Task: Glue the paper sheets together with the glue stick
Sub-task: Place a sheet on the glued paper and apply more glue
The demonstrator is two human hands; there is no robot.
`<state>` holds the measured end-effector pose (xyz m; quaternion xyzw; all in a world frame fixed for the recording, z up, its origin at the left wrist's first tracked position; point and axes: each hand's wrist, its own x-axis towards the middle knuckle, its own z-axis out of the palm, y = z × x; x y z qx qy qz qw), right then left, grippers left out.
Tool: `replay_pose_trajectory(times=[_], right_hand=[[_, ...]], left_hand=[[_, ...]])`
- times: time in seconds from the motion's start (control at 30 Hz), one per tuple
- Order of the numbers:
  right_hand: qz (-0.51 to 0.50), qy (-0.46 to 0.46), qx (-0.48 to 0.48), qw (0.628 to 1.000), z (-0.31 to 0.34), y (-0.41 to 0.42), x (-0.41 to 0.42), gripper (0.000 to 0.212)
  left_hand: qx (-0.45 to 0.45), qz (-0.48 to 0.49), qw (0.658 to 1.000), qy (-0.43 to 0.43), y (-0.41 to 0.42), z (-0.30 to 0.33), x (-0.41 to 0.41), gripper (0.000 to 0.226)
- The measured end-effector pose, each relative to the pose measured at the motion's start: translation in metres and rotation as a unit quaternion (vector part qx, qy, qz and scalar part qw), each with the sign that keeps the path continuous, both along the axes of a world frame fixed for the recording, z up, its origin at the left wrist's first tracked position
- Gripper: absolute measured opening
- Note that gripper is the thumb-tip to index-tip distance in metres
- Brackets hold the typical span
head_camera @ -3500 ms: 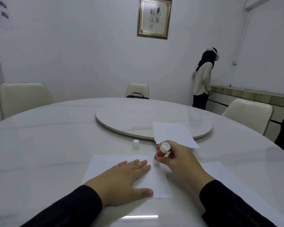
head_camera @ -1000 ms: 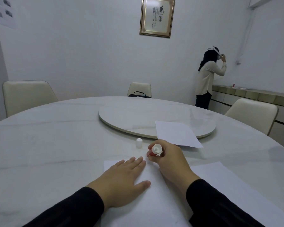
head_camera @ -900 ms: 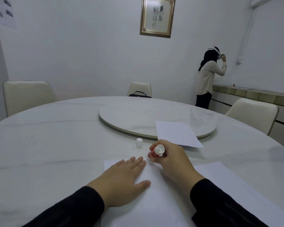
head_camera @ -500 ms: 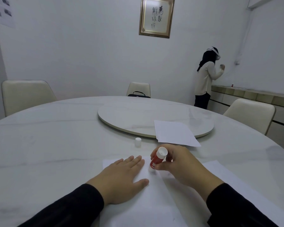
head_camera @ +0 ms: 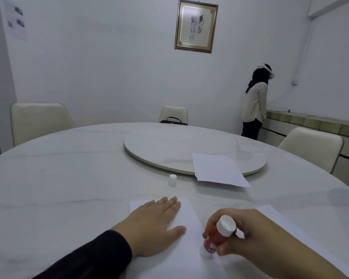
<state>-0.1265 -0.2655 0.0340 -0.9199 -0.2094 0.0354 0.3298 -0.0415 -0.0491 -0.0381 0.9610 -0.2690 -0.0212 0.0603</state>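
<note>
White paper sheet [head_camera: 187, 222] lay pinned under our flat, spread left hand [head_camera: 151, 228]. Our right hand [head_camera: 248, 236] gripped the red glue stick [head_camera: 216, 237], tip down on it. We judged gluing underway; the second white sheet [head_camera: 218, 170] remained unjoined.

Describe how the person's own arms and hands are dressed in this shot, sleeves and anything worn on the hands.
Both arms wear long black sleeves of plain, unmarked fabric, ending at the wrist. The left sleeve shows almost in full; only a corner of the right one shows at the frame's bottom edge. The left hand and right hand are bare: no gloves, rings, watch or bracelet visible. No cables or straps appear on either arm.
</note>
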Motion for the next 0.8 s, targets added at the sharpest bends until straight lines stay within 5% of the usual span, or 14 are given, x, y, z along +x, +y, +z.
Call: replay_pose_trajectory(times=[0.3, 0.5, 0.63, 0.7, 0.8], right_hand=[[0.052, 0.016, -0.049, 0.997, 0.011, -0.012, -0.005, 0.018], [0.076, -0.071, -0.108, 0.989, 0.007, -0.03, -0.006, 0.009], [0.111, 0.049, 0.044, 0.992, 0.016, -0.039, -0.011, 0.018], [0.154, 0.191, 0.209, 0.947, 0.016, -0.051, -0.01, 0.017], [0.077, 0.146, 0.341, 0.926, 0.007, -0.067, -0.001, 0.034]], left_hand=[[-0.006, 0.004, 1.0, -0.01, 0.0, 0.0, -0.001, 0.069], [-0.014, 0.011, 1.0, -0.017, 0.0, 0.003, -0.004, 0.07], [-0.022, 0.064, 0.995, -0.077, -0.001, 0.009, -0.009, 0.07], [-0.026, 0.099, 0.985, -0.137, -0.002, 0.013, -0.014, 0.065], [-0.101, 0.04, 0.984, -0.139, 0.001, 0.02, -0.022, 0.043]])
